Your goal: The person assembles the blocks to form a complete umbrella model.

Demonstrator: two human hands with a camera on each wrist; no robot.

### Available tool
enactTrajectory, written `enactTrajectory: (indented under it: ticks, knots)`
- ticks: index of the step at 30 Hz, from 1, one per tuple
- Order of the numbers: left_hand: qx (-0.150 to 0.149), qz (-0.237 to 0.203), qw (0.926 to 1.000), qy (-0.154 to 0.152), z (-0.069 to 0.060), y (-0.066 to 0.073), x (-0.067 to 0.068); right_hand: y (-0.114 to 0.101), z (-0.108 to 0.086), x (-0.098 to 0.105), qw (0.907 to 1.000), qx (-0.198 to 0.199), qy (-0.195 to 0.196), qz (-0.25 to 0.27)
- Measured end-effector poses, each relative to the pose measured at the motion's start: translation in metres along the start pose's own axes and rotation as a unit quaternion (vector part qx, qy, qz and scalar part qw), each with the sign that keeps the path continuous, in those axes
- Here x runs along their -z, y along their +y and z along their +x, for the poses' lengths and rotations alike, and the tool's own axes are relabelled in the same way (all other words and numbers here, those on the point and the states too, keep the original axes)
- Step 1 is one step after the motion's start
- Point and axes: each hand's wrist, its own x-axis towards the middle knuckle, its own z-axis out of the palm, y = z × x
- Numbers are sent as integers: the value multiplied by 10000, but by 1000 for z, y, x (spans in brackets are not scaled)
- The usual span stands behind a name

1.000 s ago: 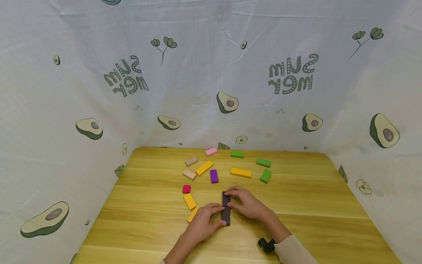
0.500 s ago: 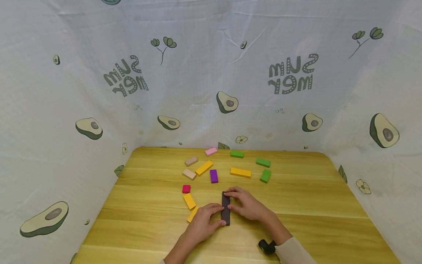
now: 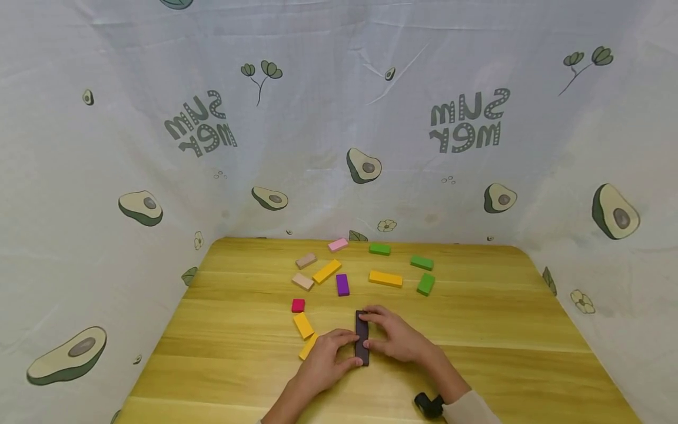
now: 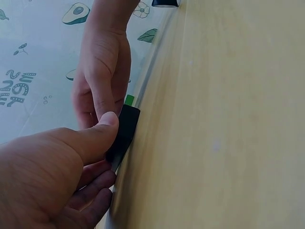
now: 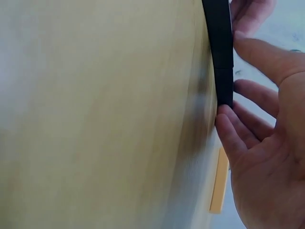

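Note:
Two black blocks lie end to end in one line on the table, the far block (image 3: 362,327) against the near block (image 3: 362,352). My left hand (image 3: 324,358) grips the near block, thumb at its near end and index finger along its left side. With my right hand (image 3: 397,335) I hold the far block, fingers at its far end and thumb on the right side near the join. In the right wrist view a thin seam shows on the black strip (image 5: 223,52). The left wrist view shows the left thumb on a black block (image 4: 125,129).
Left of the hands lie a red block (image 3: 298,305) and two yellow blocks (image 3: 304,325), one partly behind the left hand. Farther back are a purple block (image 3: 342,285) and several yellow, green, tan and pink ones. A black device (image 3: 428,406) sits by the right wrist.
The join between the black blocks, plain in the head view a second ago, no longer shows there. My right thumb has slid slightly nearer along the blocks. The left hand has hardly moved.

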Motion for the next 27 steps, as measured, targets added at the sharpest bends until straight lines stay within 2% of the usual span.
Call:
enactTrajectory:
  ticks: [3,21,27]
  knots:
    - [-94,49,9999,6,-1,0,1,-1,-3,-1,10000,4,-10,-33]
    - [-63,71,10000,-19,-2,2,5,-8,-11,-7,9999,-80,28,-81]
    - [-211,90,9997,-36,-1,4,7,-7,-14,-8,9999,-65,18,-148]
